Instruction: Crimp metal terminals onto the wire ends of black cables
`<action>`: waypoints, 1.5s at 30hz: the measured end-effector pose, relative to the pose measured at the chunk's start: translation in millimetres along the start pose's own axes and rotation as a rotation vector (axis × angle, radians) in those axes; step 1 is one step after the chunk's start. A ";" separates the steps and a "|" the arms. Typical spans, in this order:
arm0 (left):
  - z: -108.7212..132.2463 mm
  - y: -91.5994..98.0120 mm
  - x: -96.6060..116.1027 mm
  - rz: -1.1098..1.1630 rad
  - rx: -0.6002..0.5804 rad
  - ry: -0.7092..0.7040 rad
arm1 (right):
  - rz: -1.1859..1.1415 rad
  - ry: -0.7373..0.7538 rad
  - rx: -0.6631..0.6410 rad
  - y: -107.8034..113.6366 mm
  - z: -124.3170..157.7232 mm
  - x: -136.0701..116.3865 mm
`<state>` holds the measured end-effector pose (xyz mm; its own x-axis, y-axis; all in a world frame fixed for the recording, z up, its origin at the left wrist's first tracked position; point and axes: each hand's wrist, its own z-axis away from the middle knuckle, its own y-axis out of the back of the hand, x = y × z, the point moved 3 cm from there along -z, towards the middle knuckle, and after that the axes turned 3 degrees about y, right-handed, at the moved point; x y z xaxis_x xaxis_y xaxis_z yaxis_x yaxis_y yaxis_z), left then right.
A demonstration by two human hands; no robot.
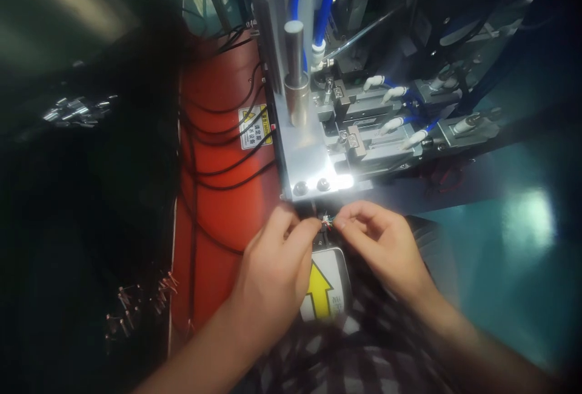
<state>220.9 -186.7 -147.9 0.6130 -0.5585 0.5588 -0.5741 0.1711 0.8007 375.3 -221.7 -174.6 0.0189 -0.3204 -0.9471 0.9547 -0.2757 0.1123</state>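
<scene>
Fine wires (326, 221) – splayed, white, green

Warning label (255, 127) on red panel (240, 209): yellow strip apparently headed "WARNING", triangle sign, larger Chinese characters including "请定期" and, partly covered by cable, "设备"; smaller lines too small to read. White plate (337, 267): bold yellow arrow (320, 292), black-outlined, pointing up picture; Chinese characters beside it, too blurred to read.
</scene>
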 end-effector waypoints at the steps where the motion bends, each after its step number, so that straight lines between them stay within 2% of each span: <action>1: 0.1 0.0 0.2 0.002 -0.001 0.000 | -0.014 -0.021 0.002 -0.4 0.0 0.6; 6: -0.2 -0.5 0.6 0.009 -0.013 0.012 | -0.145 -0.149 -0.036 -1.9 2.3 5.3; 10: -0.8 -0.9 -0.1 0.001 -0.022 0.017 | -0.192 -0.174 -0.028 -1.9 3.1 6.0; 29: -1.4 0.8 -0.1 0.007 0.001 0.001 | -0.220 -0.154 -0.043 -7.7 3.5 6.9; 37: -1.1 1.0 0.5 0.012 -0.003 0.007 | -0.130 -0.093 -0.051 -4.4 2.4 5.4; 45: -0.5 0.1 -0.2 0.009 0.005 0.007 | -0.144 -0.098 -0.131 -3.8 -1.5 4.0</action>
<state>221.0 -186.2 -147.8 0.6117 -0.5509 0.5678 -0.5826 0.1719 0.7944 372.2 -220.6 -179.3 -0.1437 -0.3746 -0.9160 0.9759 -0.2071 -0.0684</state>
